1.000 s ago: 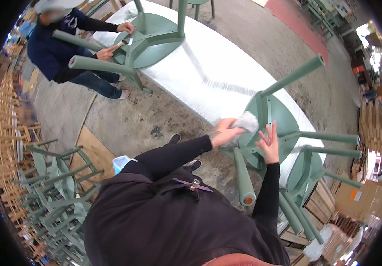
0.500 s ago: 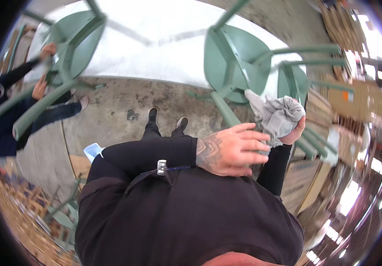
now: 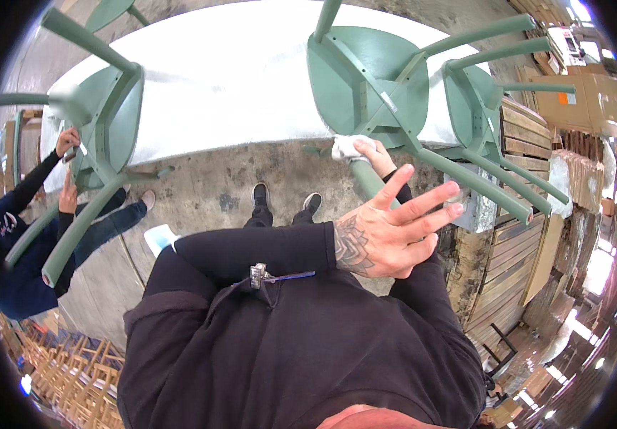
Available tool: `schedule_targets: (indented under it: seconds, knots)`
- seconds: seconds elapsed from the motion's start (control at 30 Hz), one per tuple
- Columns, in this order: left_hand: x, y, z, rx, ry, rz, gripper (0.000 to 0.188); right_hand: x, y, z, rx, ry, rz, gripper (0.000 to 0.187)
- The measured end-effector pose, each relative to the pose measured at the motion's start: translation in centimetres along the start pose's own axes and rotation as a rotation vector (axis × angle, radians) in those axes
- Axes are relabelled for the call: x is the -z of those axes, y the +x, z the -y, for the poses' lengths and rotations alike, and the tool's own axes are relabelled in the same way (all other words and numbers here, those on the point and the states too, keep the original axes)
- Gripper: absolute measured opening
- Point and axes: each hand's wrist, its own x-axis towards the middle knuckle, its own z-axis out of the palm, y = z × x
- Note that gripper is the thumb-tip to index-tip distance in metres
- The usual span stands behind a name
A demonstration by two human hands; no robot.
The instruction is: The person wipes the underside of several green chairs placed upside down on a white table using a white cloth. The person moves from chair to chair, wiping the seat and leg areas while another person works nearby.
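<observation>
A green chair (image 3: 373,71) lies upturned on a white-covered table, its legs pointing up and outward. My right hand (image 3: 375,154) is closed on a pale grey cloth (image 3: 348,146), which is pressed round the upper part of the near chair leg (image 3: 367,180). My left hand (image 3: 395,230), with a tattooed wrist, is held in front of my right forearm, open with its fingers spread. It appears to hold nothing. The lower end of that leg is hidden behind the left hand, and I cannot tell whether they touch.
More upturned green chairs stand right (image 3: 469,107) and left (image 3: 115,121) on the white-covered table (image 3: 229,79). A person (image 3: 26,222) works with both hands at the left chair. Stacked wooden boards (image 3: 512,264) and cardboard boxes (image 3: 573,100) are at the right; wooden chair frames (image 3: 72,372) are lower left.
My right hand has moved left with the cloth, from the right side of the chair onto the near leg. My left hand has shifted slightly, its fingers spreading wider.
</observation>
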Motion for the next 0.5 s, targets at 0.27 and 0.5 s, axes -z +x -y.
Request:
schedule_targets:
  seconds: [0.27,0.5]
  knots:
    - [-0.3,-1.0,0.0,0.034,0.17,0.005,0.041,5.4,-5.9,5.4,0.442,0.332,0.69,0.06]
    - [1.3,2.2,-2.1,0.24,0.018,0.182,0.057,7.5,0.5,-5.0,-0.053,1.28,-0.285,0.044]
